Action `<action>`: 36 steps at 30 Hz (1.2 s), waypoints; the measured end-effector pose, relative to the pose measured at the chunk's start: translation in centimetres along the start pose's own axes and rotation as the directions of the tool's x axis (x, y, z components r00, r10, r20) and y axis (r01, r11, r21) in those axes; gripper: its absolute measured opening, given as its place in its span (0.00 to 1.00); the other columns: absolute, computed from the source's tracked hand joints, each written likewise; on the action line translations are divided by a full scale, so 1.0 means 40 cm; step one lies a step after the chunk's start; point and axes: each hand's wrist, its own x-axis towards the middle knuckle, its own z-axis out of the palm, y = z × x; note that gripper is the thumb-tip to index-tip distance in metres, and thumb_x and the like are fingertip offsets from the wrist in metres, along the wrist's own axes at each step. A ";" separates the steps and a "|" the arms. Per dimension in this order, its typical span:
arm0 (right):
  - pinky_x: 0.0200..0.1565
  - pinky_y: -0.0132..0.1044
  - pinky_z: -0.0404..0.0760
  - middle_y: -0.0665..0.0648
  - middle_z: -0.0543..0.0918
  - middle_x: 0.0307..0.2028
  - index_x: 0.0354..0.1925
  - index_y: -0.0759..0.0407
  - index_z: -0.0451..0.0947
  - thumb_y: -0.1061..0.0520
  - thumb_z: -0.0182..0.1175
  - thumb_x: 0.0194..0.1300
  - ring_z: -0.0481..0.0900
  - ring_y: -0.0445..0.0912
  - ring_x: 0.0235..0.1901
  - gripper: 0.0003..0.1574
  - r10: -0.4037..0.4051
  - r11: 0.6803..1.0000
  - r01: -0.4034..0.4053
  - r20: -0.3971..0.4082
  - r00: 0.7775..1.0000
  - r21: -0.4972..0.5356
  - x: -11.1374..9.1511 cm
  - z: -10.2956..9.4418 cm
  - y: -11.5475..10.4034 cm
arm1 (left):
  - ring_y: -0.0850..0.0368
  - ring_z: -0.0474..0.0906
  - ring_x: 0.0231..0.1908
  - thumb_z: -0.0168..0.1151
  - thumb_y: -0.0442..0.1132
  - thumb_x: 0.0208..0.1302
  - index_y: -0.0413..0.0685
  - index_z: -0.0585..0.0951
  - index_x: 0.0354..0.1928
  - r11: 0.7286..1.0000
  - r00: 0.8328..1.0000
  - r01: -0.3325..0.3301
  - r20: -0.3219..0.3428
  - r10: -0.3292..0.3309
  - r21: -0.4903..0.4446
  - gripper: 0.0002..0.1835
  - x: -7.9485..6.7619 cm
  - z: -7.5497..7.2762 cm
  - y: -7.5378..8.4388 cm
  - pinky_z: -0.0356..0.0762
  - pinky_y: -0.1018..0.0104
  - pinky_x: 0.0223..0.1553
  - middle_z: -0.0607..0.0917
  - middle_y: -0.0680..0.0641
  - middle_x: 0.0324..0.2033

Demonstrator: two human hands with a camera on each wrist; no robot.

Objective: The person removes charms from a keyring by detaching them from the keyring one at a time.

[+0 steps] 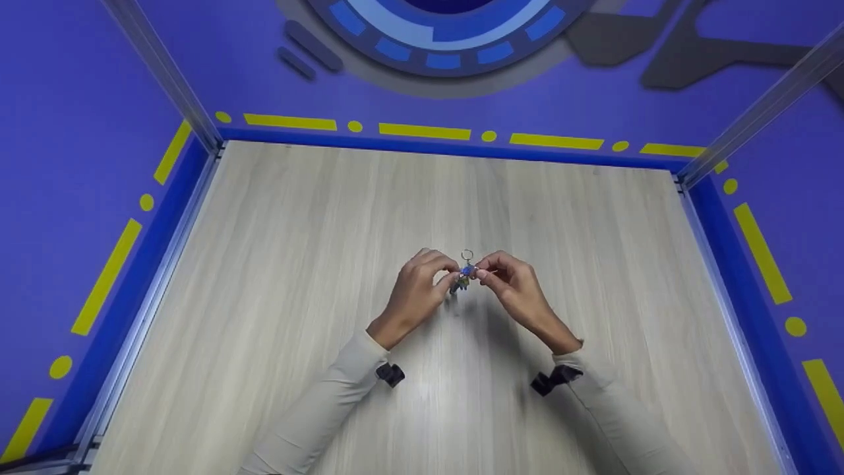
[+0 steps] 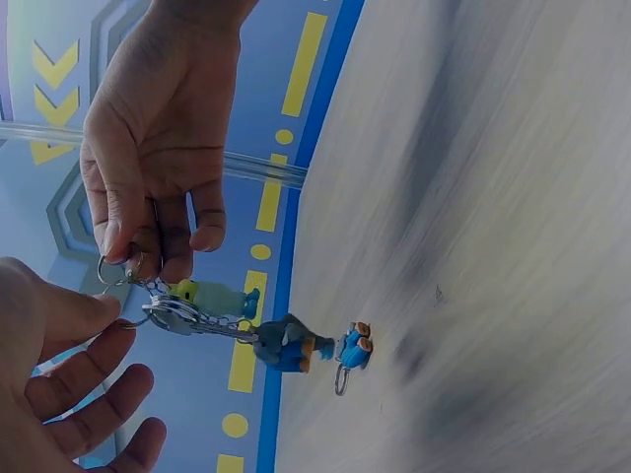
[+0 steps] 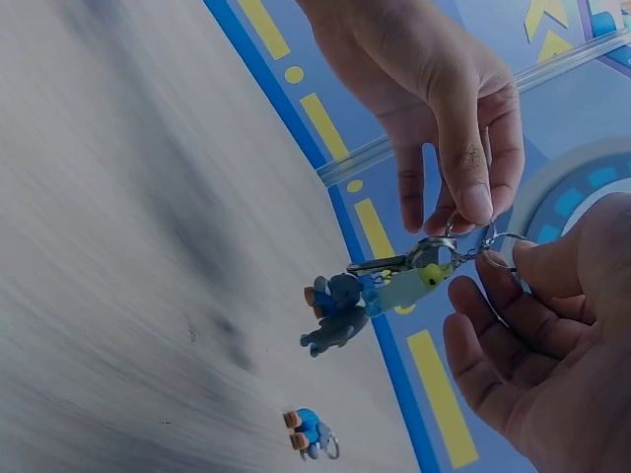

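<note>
My left hand (image 1: 414, 290) pinches a metal key ring (image 2: 135, 322) between thumb and forefinger, its other fingers loosely bent. Opposite it, my right hand (image 1: 521, 290) pinches another ring (image 3: 506, 253) beside it, the two hands close together above the table. From the rings hang metal keys (image 3: 380, 265), a pale figurine with a yellow-green head (image 2: 219, 299) and grey-and-blue figurines (image 3: 340, 315). A separate blue figurine keychain (image 3: 306, 429) with brown feet and its own ring lies on the table beyond the hands.
The wood-grain table (image 1: 316, 224) extends around both hands. Blue panels (image 1: 554, 112) with yellow dashes enclose its back and sides, joined by metal posts (image 1: 178, 79) at the corners. Small black cameras (image 1: 390, 375) sit at both sleeve cuffs.
</note>
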 end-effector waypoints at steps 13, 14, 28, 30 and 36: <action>0.49 0.34 0.85 0.67 0.88 0.44 0.46 0.75 0.81 0.64 0.66 0.79 0.87 0.50 0.42 0.11 -0.048 0.995 0.050 -0.022 0.999 0.085 -0.001 0.008 0.010 | 0.56 0.89 0.41 0.75 0.29 0.70 0.44 0.91 0.40 0.919 0.974 0.194 -0.040 -0.221 -0.344 0.03 -0.008 0.011 -0.018 0.88 0.55 0.51 0.92 0.49 0.38; 0.50 0.34 0.86 0.67 0.89 0.44 0.46 0.76 0.81 0.64 0.66 0.80 0.87 0.50 0.43 0.11 -0.046 0.995 0.048 -0.021 0.999 0.089 -0.001 0.009 0.009 | 0.56 0.89 0.41 0.75 0.29 0.70 0.44 0.91 0.40 0.920 0.974 0.195 -0.043 -0.223 -0.339 0.03 -0.009 0.012 -0.017 0.88 0.56 0.51 0.93 0.50 0.38; 0.48 0.34 0.84 0.60 0.89 0.41 0.45 0.72 0.82 0.66 0.67 0.78 0.87 0.57 0.43 0.06 -0.024 0.999 0.024 -0.016 1.000 -0.041 0.000 0.011 -0.009 | 0.54 0.87 0.45 0.75 0.31 0.70 0.46 0.90 0.41 0.998 0.999 0.019 -0.051 -0.016 0.062 0.03 -0.005 0.004 0.013 0.85 0.57 0.52 0.92 0.50 0.40; 0.50 0.36 0.85 0.59 0.89 0.42 0.45 0.70 0.83 0.67 0.67 0.77 0.88 0.55 0.44 0.04 -0.030 0.998 0.029 -0.012 0.999 -0.057 0.000 0.010 -0.008 | 0.54 0.87 0.45 0.76 0.31 0.70 0.47 0.90 0.40 0.996 0.999 0.005 -0.048 -0.001 0.087 0.04 -0.005 0.003 0.014 0.85 0.57 0.52 0.92 0.50 0.40; 0.53 0.42 0.86 0.56 0.90 0.42 0.44 0.64 0.86 0.67 0.69 0.76 0.88 0.48 0.45 0.01 -0.058 0.992 0.058 0.002 0.998 -0.114 -0.002 0.006 -0.002 | 0.55 0.87 0.43 0.76 0.29 0.68 0.45 0.91 0.38 0.999 0.998 0.018 -0.060 -0.016 0.036 0.04 -0.005 0.000 0.009 0.85 0.57 0.49 0.91 0.51 0.37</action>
